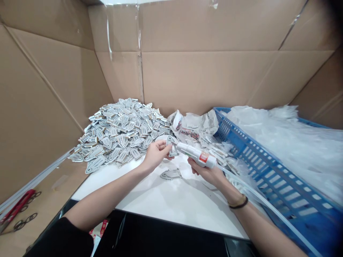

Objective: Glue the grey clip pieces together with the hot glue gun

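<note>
My left hand (158, 155) pinches a flat grey pointed piece with slots (173, 151) above the white table (150, 203). Its fingers are closed on the piece's left side. In my right hand (205, 171) is a white glue gun (197, 154) with an orange-red label, its tip close to the piece. Whether tip and piece touch, I cannot tell. A long translucent stick (257, 196) runs from the gun's rear to the lower right. Another grey piece (170, 174) lies flat on the table below my hands.
A large heap of similar pieces (120, 132) stands at the back left. Crumpled plastic packaging (198, 123) lies behind my hands. A blue basket (257, 160) with white plastic bags (281, 139) stands right. Cardboard walls (187, 75) surround the table; red-handled snips (20, 203) lie far left.
</note>
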{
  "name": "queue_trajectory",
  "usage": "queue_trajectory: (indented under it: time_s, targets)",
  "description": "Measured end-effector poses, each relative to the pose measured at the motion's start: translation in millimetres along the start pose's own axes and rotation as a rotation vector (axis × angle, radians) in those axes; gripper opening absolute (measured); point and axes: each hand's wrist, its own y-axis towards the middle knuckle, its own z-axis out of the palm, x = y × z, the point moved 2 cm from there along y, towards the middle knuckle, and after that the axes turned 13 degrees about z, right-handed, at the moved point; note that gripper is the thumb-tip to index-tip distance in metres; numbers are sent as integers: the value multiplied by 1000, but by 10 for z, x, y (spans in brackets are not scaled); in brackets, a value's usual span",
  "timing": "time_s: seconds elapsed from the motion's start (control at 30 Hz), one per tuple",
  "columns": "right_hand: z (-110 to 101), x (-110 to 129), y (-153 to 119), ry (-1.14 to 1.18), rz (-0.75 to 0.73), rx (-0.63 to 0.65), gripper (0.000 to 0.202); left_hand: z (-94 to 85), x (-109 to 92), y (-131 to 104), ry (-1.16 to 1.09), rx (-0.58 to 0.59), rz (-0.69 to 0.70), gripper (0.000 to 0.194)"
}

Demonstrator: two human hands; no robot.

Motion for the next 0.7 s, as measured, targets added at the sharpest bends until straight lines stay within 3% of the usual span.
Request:
queue_trajectory:
  time_s: [0.7]
  targets:
    - [-28,87,-38,-16,-5,-2,34,6,-27,-12,-19,-20,-24,28]
